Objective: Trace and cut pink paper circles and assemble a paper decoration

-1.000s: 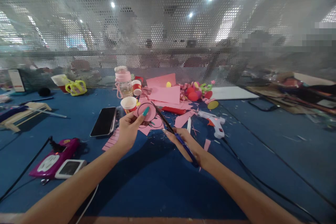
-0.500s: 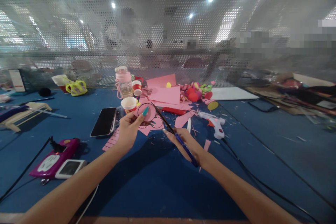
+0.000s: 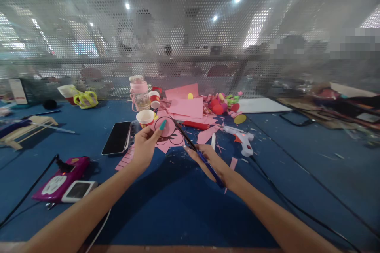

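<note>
My left hand (image 3: 145, 146) pinches a pink paper piece (image 3: 168, 131) with black circles drawn on it, thumb on top with a teal nail. My right hand (image 3: 212, 160) grips blue-handled scissors (image 3: 196, 151); the dark blades point up and left and meet the paper's right edge. Both hands hover over a blue table (image 3: 178, 205). A small paper cup (image 3: 145, 118) stands just beyond my left hand.
A black phone (image 3: 118, 137) lies left of my left hand. A white glue gun (image 3: 242, 139) and its black cable lie right. Pink sheets (image 3: 187, 104), a pink bottle (image 3: 139, 93) and small toys crowd the back. A purple power strip (image 3: 61, 178) sits near left.
The pink paper has turned slightly in my left hand against the scissor blades. Both hands stay almost where they were.
</note>
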Motion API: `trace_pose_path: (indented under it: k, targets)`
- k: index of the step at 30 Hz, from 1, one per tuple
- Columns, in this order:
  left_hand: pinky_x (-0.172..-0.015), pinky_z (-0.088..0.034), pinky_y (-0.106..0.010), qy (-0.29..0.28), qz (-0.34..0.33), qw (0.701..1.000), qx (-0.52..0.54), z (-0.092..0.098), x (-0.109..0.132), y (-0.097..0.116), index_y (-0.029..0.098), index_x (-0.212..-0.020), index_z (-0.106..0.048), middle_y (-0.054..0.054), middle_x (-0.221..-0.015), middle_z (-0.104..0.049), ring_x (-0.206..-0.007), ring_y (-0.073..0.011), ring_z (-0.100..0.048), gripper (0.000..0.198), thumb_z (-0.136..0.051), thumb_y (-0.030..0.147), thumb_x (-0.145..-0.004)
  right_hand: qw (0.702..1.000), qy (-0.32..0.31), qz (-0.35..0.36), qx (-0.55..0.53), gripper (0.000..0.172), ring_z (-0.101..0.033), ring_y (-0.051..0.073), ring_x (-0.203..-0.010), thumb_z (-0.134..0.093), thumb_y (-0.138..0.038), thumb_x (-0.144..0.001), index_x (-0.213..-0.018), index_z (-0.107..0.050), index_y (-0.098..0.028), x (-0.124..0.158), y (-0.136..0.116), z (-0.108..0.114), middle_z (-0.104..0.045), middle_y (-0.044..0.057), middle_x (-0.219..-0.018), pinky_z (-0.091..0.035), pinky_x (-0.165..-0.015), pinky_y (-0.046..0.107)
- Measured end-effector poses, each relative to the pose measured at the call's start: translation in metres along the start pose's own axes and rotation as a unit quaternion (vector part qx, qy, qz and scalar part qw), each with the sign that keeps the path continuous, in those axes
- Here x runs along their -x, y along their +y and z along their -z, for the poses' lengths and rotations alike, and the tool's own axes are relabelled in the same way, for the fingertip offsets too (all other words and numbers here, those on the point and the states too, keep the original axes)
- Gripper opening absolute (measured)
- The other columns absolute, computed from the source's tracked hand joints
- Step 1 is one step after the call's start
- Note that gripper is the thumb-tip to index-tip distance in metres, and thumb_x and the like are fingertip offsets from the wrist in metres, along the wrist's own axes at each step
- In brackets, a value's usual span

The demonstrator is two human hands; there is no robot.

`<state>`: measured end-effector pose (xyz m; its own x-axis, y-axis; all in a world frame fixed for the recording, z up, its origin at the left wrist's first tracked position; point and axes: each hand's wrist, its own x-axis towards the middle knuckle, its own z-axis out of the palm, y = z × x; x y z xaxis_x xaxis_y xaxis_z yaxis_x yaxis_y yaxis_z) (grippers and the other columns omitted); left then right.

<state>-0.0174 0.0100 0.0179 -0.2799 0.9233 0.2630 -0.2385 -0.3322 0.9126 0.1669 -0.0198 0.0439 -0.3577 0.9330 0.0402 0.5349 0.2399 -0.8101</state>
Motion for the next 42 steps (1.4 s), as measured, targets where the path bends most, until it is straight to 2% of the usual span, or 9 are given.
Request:
trace_pose_path:
  k: [3, 10, 16, 20, 27, 34, 42]
  targets:
    - [-0.057, -0.054, -0.026, -0.003, 0.006, 1.000, 0.003, -0.0013, 0.0001, 0.0016, 0.013, -0.079, -0.064, 0.001, -0.062, -0.063, -0.056, -0.0113, -0.060, 0.027, -0.068, 0.035, -0.064, 1.000, 0.002, 0.000, 0.002, 0.039, -0.025, 0.007, -0.046, -0.044, -0.052, -0.077, -0.058, -0.036, -0.018, -0.0004, 0.0022, -0.0010, -0.026, -0.005, -0.053, -0.020, -0.042, 0.022]
    - [-0.060, -0.055, -0.024, -0.062, 0.041, 0.997, 0.025, -0.0040, 0.0002, 0.0045, 0.014, -0.086, -0.060, -0.001, -0.070, -0.066, -0.058, -0.0120, -0.064, 0.030, -0.069, 0.033, -0.064, 1.000, -0.005, -0.002, -0.013, 0.039, -0.023, 0.007, -0.048, -0.045, -0.052, -0.077, -0.060, -0.037, -0.018, -0.0014, 0.0073, -0.0016, -0.026, -0.005, -0.054, -0.019, -0.042, 0.022]
    - [-0.061, -0.055, -0.023, -0.050, 0.018, 0.998, 0.019, -0.0052, 0.0002, 0.0068, 0.013, -0.089, -0.061, -0.002, -0.073, -0.068, -0.057, -0.0099, -0.063, 0.031, -0.070, 0.030, -0.064, 1.000, -0.004, 0.008, 0.006, 0.038, -0.024, 0.007, -0.048, -0.045, -0.050, -0.078, -0.060, -0.039, -0.017, -0.0013, 0.0072, -0.0007, -0.028, -0.005, -0.054, -0.019, -0.042, 0.022]
    - [-0.064, -0.056, -0.025, -0.043, 0.012, 0.999, 0.015, -0.0050, 0.0003, 0.0075, 0.014, -0.090, -0.062, -0.002, -0.076, -0.069, -0.062, -0.0116, -0.064, 0.032, -0.069, 0.031, -0.064, 1.000, -0.006, 0.005, 0.011, 0.037, -0.023, 0.007, -0.048, -0.045, -0.049, -0.078, -0.060, -0.039, -0.017, -0.0015, 0.0082, -0.0005, -0.027, -0.005, -0.053, -0.018, -0.042, 0.022]
    - [-0.059, -0.055, -0.024, -0.040, 0.012, 0.999, -0.006, -0.0040, 0.0002, 0.0081, 0.014, -0.090, -0.063, -0.002, -0.074, -0.069, -0.056, -0.0111, -0.063, 0.032, -0.069, 0.031, -0.064, 1.000, 0.007, 0.000, 0.011, 0.035, -0.026, 0.007, -0.047, -0.047, -0.047, -0.077, -0.060, -0.040, -0.017, -0.0005, 0.0073, -0.0004, -0.028, -0.005, -0.053, -0.021, -0.042, 0.022]
    - [-0.059, -0.055, -0.024, -0.042, 0.012, 0.999, -0.018, -0.0043, 0.0028, 0.0082, 0.012, -0.089, -0.061, -0.002, -0.071, -0.068, -0.055, -0.0114, -0.063, 0.033, -0.069, 0.031, -0.063, 1.000, 0.017, 0.006, -0.004, 0.040, -0.030, 0.008, -0.049, -0.046, -0.055, -0.074, -0.059, -0.042, -0.018, -0.0002, 0.0043, -0.0002, -0.033, -0.004, -0.052, -0.023, -0.044, 0.023]
    - [-0.058, -0.056, -0.025, -0.043, 0.017, 0.999, -0.006, -0.0068, 0.0059, 0.0087, 0.012, -0.088, -0.061, -0.002, -0.072, -0.068, -0.054, -0.0112, -0.063, 0.034, -0.070, 0.032, -0.062, 1.000, 0.007, 0.003, -0.008, 0.040, -0.026, 0.007, -0.047, -0.045, -0.055, -0.074, -0.061, -0.042, -0.017, -0.0010, 0.0052, -0.0012, -0.029, -0.005, -0.051, -0.021, -0.042, 0.023]
